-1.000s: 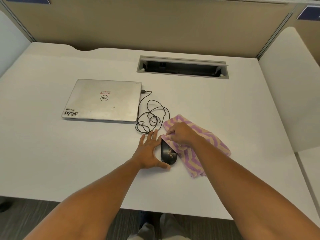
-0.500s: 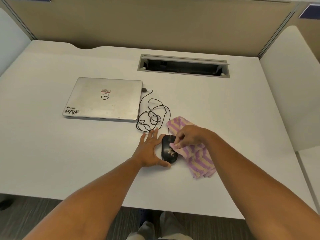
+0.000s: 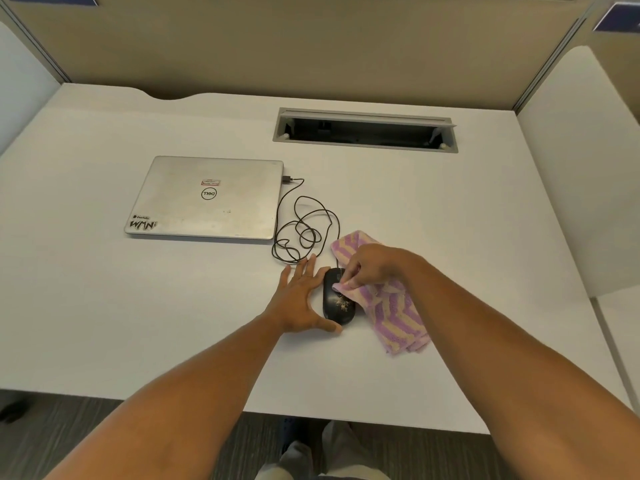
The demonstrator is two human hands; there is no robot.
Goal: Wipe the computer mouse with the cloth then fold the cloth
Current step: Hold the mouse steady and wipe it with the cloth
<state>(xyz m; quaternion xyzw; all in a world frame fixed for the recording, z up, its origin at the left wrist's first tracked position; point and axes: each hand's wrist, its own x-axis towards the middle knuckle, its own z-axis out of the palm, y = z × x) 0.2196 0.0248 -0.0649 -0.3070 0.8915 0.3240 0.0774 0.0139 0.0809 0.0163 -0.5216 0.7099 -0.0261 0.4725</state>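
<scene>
A black wired computer mouse (image 3: 337, 306) lies on the white desk, with pale crumbs on its back. My left hand (image 3: 300, 299) rests flat beside it, fingers spread, thumb against the mouse's near end. My right hand (image 3: 372, 265) pinches a corner of the pink and cream striped cloth (image 3: 394, 317) and presses it on the top of the mouse. The rest of the cloth lies bunched to the right of the mouse.
A closed silver laptop (image 3: 207, 199) lies at the left, with the mouse's black cable (image 3: 301, 230) coiled between it and the cloth. A grey cable slot (image 3: 363, 129) opens at the back of the desk (image 3: 104, 306). Partition walls stand behind and at both sides.
My right hand has pulled the cloth corner onto the mouse's top, and the cloth has bunched narrower. My left hand has stayed beside the mouse.
</scene>
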